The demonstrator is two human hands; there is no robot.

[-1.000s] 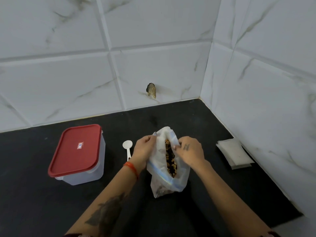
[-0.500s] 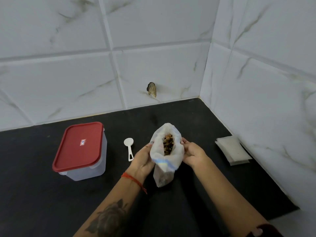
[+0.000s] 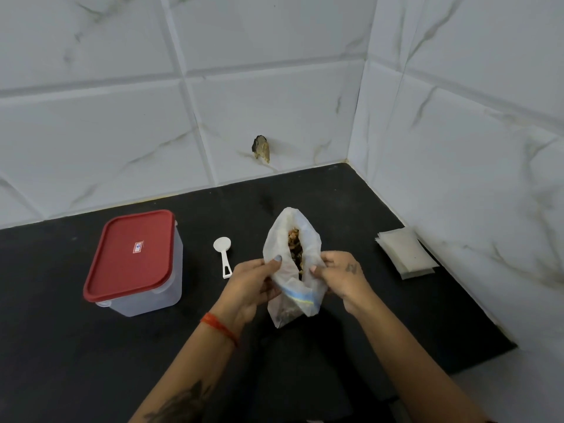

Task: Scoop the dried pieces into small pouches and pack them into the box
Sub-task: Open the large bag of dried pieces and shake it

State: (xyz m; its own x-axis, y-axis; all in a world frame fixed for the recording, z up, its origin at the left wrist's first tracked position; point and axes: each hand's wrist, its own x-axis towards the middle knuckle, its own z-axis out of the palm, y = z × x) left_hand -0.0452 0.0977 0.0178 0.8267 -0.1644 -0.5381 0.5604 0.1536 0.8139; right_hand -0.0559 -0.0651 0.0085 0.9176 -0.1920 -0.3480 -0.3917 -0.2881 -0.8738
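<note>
Left hand (image 3: 251,283) and right hand (image 3: 341,277) pinch the bag (image 3: 293,270) mouth apart; loose grip could tip dried pieces (image 3: 295,250) onto the counter (image 3: 91,346).

Box (image 3: 134,288): translucent, red lid (image 3: 129,254); spoon (image 3: 222,254): white; bag (image 3: 293,270): white, blue strip; bench (image 3: 61,346): black; wall tiles (image 3: 274,87): white, grey-veined
</note>
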